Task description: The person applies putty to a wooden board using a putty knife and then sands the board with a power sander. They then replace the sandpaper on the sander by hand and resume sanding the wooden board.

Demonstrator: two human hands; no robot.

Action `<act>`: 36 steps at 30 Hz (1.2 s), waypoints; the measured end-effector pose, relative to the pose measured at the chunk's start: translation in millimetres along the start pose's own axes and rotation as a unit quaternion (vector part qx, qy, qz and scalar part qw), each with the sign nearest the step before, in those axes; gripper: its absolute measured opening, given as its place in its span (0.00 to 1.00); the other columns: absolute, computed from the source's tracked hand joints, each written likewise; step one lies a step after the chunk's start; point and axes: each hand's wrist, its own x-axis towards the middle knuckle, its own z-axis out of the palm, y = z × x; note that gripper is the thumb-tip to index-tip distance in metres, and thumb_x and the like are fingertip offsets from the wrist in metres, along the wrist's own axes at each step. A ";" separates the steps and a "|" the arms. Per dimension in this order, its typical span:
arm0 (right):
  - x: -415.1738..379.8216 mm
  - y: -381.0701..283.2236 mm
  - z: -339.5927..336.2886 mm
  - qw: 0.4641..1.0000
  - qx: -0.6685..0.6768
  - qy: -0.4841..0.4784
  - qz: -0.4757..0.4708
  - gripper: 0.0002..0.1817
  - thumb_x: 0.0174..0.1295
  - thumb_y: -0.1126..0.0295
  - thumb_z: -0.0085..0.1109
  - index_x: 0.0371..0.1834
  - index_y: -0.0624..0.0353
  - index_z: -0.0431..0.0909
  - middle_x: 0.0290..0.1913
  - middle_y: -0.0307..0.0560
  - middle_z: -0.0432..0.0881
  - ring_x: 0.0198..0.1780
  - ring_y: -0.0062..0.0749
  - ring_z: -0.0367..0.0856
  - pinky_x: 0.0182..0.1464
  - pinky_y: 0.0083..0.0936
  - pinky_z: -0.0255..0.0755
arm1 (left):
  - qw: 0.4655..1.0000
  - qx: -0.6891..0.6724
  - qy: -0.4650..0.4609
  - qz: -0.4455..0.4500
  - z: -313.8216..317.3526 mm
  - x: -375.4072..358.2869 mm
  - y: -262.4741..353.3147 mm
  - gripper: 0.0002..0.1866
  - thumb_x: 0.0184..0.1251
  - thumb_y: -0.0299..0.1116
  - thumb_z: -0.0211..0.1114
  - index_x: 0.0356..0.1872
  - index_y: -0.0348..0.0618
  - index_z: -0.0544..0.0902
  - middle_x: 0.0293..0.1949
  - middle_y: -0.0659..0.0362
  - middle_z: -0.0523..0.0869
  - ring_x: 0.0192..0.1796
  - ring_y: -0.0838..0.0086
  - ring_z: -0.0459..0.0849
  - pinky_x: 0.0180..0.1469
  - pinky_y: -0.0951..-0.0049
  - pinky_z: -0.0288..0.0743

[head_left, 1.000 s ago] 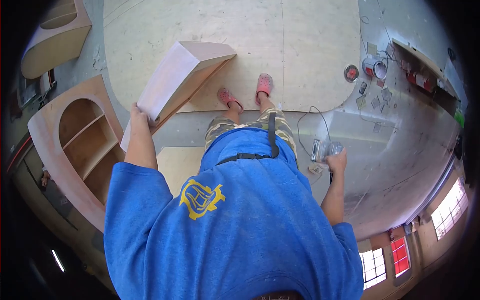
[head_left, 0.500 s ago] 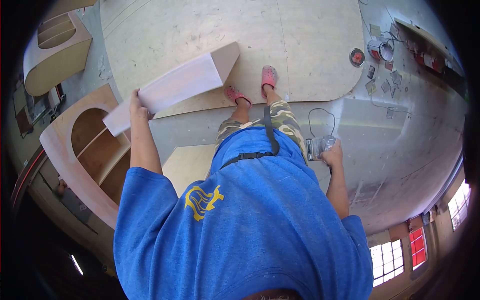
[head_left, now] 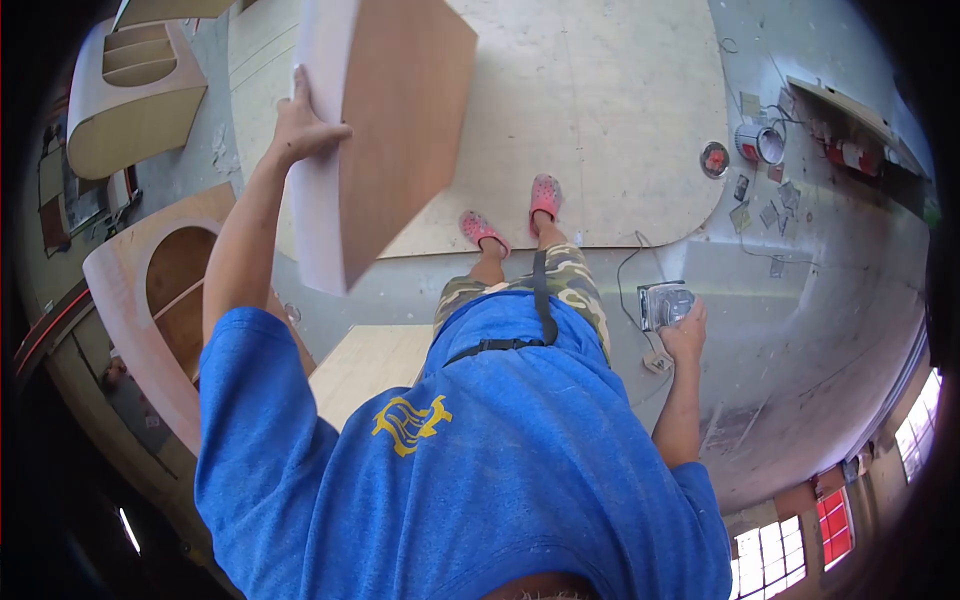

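Note:
A large wooden box-like piece [head_left: 400,130] with a pale edge is held up at the upper left of centre. My left hand [head_left: 305,125] grips that pale edge, thumb on the brown face and fingers along the edge. At the right, my right hand [head_left: 686,330] is closed round a small clear and grey power sander [head_left: 662,305], whose cord runs up and to the left. A light plywood surface [head_left: 600,130] lies beneath the wooden piece and extends to my pink clogs.
Wooden cabinets with rounded openings stand at the left [head_left: 125,270] and upper left [head_left: 140,130]. At the upper right are an open can [head_left: 760,145], a round lid [head_left: 714,159] and scattered sanding sheets [head_left: 770,214]. A pale board [head_left: 370,365] lies beside my left side.
My left hand has lifted and turned the wooden piece, so its broad brown face now shows. My right hand has shifted slightly right and down with the sander.

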 end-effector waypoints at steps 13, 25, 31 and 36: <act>-58.8 -137.6 -99.4 0.919 0.079 0.111 -0.370 0.39 0.36 0.83 0.57 0.61 0.54 0.67 0.52 0.54 0.73 0.51 0.58 0.77 0.47 0.43 0.75 | 0.814 0.212 -0.186 0.508 63.5 -4.9 119.8 0.67 0.28 0.24 0.75 0.77 0.71 0.50 0.61 0.40 0.68 0.59 0.44 0.71 0.63 0.54 0.69; -80.3 -256.1 -55.4 0.938 0.055 0.055 -0.337 0.38 0.39 0.80 0.61 0.60 0.52 0.66 0.50 0.51 0.73 0.47 0.54 0.80 0.43 0.44 0.77 | 0.800 0.169 -0.041 0.574 86.3 6.0 93.2 0.60 0.35 0.23 0.71 0.75 0.79 0.56 0.68 0.50 0.65 0.69 0.53 0.64 0.71 0.55 0.52; -63.5 -284.0 -52.6 0.967 0.044 0.116 -0.224 0.40 0.37 0.77 0.65 0.62 0.53 0.66 0.52 0.54 0.75 0.53 0.57 0.77 0.52 0.42 0.75 | 0.819 0.116 -0.008 0.562 99.0 13.3 93.0 0.53 0.39 0.30 0.69 0.73 0.83 0.60 0.69 0.53 0.64 0.69 0.56 0.64 0.71 0.56 0.53; -34.4 -277.4 -77.3 0.960 0.025 0.170 -0.223 0.37 0.41 0.76 0.63 0.62 0.56 0.65 0.55 0.58 0.73 0.56 0.58 0.74 0.56 0.43 0.73 | 0.818 0.097 0.003 0.567 101.3 16.0 98.9 0.53 0.39 0.31 0.70 0.72 0.83 0.61 0.68 0.53 0.66 0.69 0.56 0.64 0.71 0.56 0.53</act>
